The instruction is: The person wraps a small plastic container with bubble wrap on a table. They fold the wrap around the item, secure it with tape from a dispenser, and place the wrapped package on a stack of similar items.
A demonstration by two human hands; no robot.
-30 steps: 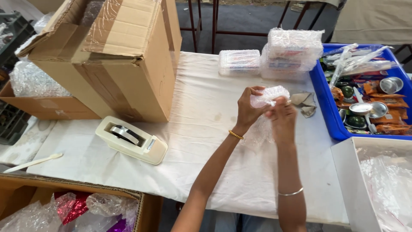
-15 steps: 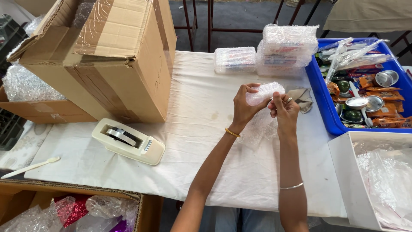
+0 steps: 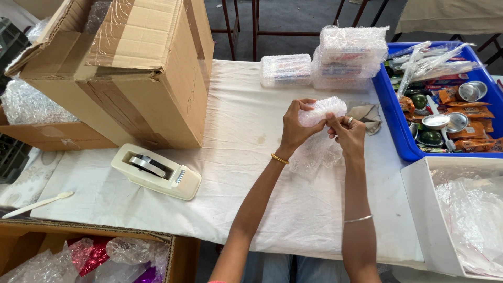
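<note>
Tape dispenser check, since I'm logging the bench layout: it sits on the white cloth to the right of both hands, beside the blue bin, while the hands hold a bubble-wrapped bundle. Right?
Not quite. The head view shows the tape dispenser on the white cloth to the left of both hands, near the cardboard box, not by the blue bin. The left hand and right hand do hold a bubble-wrapped bundle.

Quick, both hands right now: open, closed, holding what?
Left hand: closed on the small bundle wrapped in clear bubble wrap.
Right hand: fingers closed, pinching the same bundle's loose wrap.
</note>
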